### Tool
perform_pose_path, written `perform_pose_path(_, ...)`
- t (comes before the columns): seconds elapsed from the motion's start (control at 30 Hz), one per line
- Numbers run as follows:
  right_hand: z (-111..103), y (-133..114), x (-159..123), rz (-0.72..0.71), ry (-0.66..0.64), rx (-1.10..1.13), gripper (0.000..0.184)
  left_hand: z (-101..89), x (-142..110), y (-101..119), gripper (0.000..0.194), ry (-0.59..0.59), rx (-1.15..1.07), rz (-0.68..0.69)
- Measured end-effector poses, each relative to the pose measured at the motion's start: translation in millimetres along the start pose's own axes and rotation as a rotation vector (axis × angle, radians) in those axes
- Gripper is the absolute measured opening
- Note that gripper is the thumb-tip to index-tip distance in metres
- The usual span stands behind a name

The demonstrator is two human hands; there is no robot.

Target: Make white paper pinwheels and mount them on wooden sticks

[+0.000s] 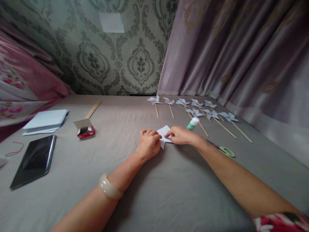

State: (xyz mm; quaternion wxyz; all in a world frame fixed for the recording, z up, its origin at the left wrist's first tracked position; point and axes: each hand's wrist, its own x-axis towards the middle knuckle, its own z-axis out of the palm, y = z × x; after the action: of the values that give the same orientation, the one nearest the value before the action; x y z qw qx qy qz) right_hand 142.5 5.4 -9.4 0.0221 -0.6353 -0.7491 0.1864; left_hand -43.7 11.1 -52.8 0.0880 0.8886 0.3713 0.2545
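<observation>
A small white folded paper (pixel 164 131) lies on the grey sheet in the middle. My left hand (pixel 149 143) has its fingers curled and presses on the paper's left edge. My right hand (pixel 181 135) pinches the paper's right side with closed fingers. A pale bangle (pixel 109 188) circles my left wrist. Right behind my right hand stands a glue stick (pixel 192 123) with a white cap and green body.
Several finished white paper pinwheels on wooden sticks (pixel 196 108) lie at the back right. Green-handled scissors (pixel 226 151) rest beside my right forearm. At the left are a dark tablet (pixel 35 160), a stack of white paper (pixel 45 120), an open red box (pixel 85 129) and loose sticks (pixel 93 109).
</observation>
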Motion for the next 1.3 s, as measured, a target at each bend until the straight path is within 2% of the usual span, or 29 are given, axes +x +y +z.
perform_pose_path(0.1,-10,-3,10,0.062,-0.13,0.014,0.048,-2.2,2,-1,0.025,0.085,-0.033,-0.122)
perform_pose_path(0.27,-21,-14,21,0.105,-0.188,-0.001,0.045,-6.5,3,-2,0.024,0.147,-0.054,-0.221)
perform_pose_path(0.5,-30,-28,25,0.168,-0.205,-0.068,0.04,-5.3,2,-5,0.023,0.181,-0.073,-0.231)
perform_pose_path(0.67,-30,-38,28,0.174,-0.196,-0.082,0.026,-4.9,2,-5,0.023,0.192,-0.077,-0.213)
perform_pose_path(0.83,-30,-37,27,0.195,-0.165,-0.056,0.018,-8.0,3,-3,0.023,0.169,-0.071,-0.217)
perform_pose_path(1.07,-27,-33,21,0.236,-0.099,0.02,0.028,-7.3,0,0,0.024,0.138,-0.033,-0.157)
perform_pose_path(1.2,-25,-22,11,0.217,0.018,0.103,0.041,-7.6,-3,6,0.024,0.124,-0.022,-0.125)
perform_pose_path(1.3,-17,-9,0,0.196,0.12,0.123,0.044,-7.4,-4,11,0.018,0.087,-0.001,-0.101)
